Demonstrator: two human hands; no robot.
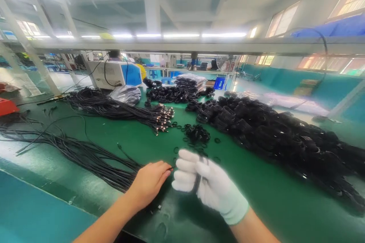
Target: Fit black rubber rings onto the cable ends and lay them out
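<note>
My left hand [149, 183] is bare and closed, its fingertips pinching a thin dark cable tip [171, 168]. Beneath and behind it runs a loose bundle of black cables [94, 161]. My right hand [209, 184], in a white glove, faces palm up with its thumb pressed over a black cable [197, 182] that crosses the fingers. A small metallic glint shows beside the thumb; motion blurs the detail. Just beyond the right hand lies a small heap of black rings [197, 133], with a few single rings scattered around it.
A second cable bundle [122, 112] with copper-coloured ends lies farther back on the green table [114, 131]. Piled coiled black cables [256, 129] cover the right side. A white and blue machine [114, 73] stands at the back left; a red object [8, 106] is at the left edge.
</note>
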